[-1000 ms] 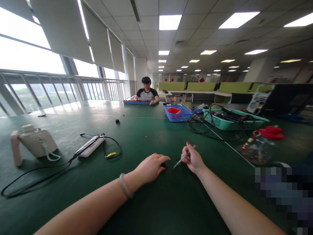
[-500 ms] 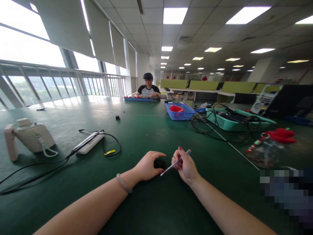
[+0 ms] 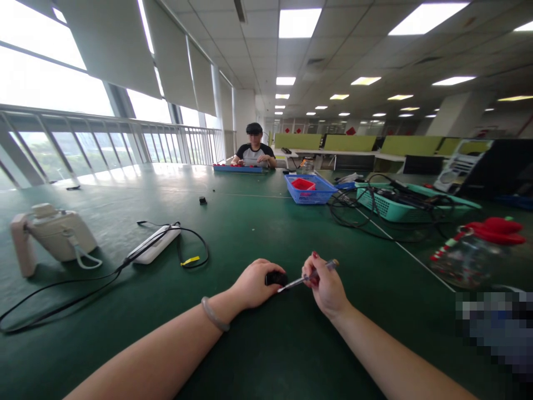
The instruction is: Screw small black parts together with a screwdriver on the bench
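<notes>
My left hand (image 3: 255, 284), with a grey bangle at the wrist, curls round a small black rounded object (image 3: 275, 278) on the green table. Its thumb lies along the near side and the fingers cover the left part, so I cannot make out its kind. My right hand (image 3: 327, 289) grips a thin screwdriver (image 3: 298, 283) with a clear handle that ends in a brownish cap. The shaft slants down to the left, and the tip is close to my left thumb and the object's near edge; whether it touches is unclear.
A white power bank (image 3: 156, 244) with black cables and a beige bottle (image 3: 62, 233) stand left. Ahead are a blue basket (image 3: 312, 191) and a teal basket (image 3: 385, 205) with cables. A red-lidded jar (image 3: 470, 255) stands right. A person (image 3: 255, 153) sits across the table (image 3: 233, 222).
My left fingers have closed further round the black object. The screwdriver lies flatter, its tip slightly higher beside the object. The whole view has shifted a little.
</notes>
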